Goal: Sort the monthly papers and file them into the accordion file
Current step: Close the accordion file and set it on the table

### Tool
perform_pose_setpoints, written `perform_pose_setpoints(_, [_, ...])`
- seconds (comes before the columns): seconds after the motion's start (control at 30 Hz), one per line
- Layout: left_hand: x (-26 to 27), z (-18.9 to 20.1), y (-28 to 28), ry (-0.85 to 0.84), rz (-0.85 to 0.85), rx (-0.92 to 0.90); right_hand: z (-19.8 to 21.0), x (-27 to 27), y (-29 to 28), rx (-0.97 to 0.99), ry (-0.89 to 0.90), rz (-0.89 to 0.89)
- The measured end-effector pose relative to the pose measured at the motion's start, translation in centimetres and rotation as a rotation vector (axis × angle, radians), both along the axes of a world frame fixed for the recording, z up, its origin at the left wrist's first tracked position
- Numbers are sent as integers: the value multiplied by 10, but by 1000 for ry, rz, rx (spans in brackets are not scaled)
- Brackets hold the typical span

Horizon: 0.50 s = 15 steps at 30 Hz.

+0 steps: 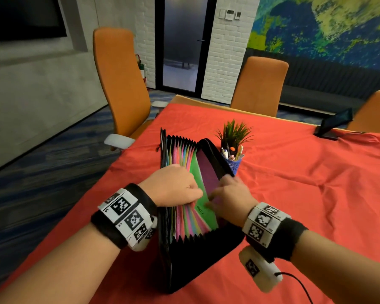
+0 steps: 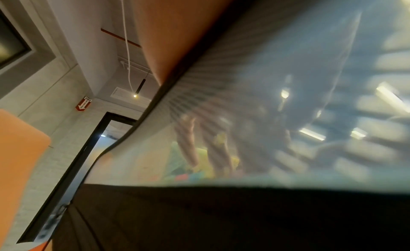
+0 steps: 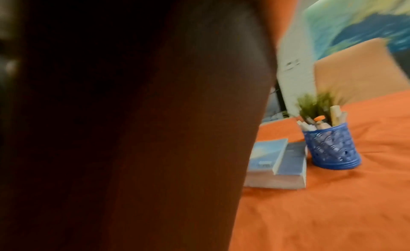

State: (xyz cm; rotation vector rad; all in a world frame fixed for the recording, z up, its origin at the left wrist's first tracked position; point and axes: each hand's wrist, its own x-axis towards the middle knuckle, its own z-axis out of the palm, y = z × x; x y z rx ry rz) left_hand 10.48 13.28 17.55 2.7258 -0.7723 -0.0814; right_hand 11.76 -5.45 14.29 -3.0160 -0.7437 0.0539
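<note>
Black fabric accordion file (image 1: 193, 249) stands open on red tablecloth (image 1: 305, 205). Your left hand (image 1: 173, 185) presses coloured dividers back; right hand (image 1: 228, 194) fingers curl into purple pocket beside green NOV divider (image 1: 203, 194). No paper visible; risk: dividers spring shut, misfiling.

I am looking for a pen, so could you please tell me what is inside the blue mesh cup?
The cup holds several pens and markers, one with an orange cap, standing upright. Their lower parts are hidden by the mesh wall, and a green plant stands behind.
</note>
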Motion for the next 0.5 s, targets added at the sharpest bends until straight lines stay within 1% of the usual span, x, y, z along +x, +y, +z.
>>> perform_pose_setpoints(0.03, [0, 0, 1, -29, 4, -60, 0, -1, -11, 149, -150, -57])
perform_pose_setpoints(0.07, [-1, 1, 3, -85, 10, -161, 1, -3, -24, 267, -194, -139])
perform_pose_setpoints(0.1, [-1, 0, 5, -160, 26, -308, -2, -8, -36, 368, -106, -238])
perform_pose_setpoints(0.17, [-2, -5, 10, -327, 122, -625, -15, -19, -55, 632, 270, -423])
perform_pose_setpoints(0.2, [-3, -13, 14, -348, 227, -757, -27, -24, -63, 843, 460, -475])
perform_pose_setpoints(0.23, [-3, -23, 19, -322, 362, -856, -43, -28, -71, 1062, 602, -519])
perform_pose_setpoints(0.27, [-3, -38, 26, -261, 514, -902, -54, -32, -79, 1250, 716, -559])
perform_pose_setpoints(0.3, [-1, -57, 33, -159, 661, -875, -63, -36, -87, 1375, 793, -603])
perform_pose_setpoints(0.33, [-1, -74, 39, -4, 778, -776, -68, -42, -94, 1448, 840, -636])
perform_pose_setpoints(0.37, [-2, -93, 43, 188, 842, -633, -75, -46, -101, 1494, 874, -670])
perform_pose_setpoints(0.43, [-10, -124, 41, 549, 849, -371, -91, -55, -113, 1577, 940, -743])
perform_pose_setpoints(0.47, [-17, -136, 35, 704, 851, -302, -100, -58, -120, 1608, 992, -787])
perform_pose_setpoints(0.5, [-23, -147, 29, 838, 859, -279, -112, -62, -128, 1614, 1045, -845])
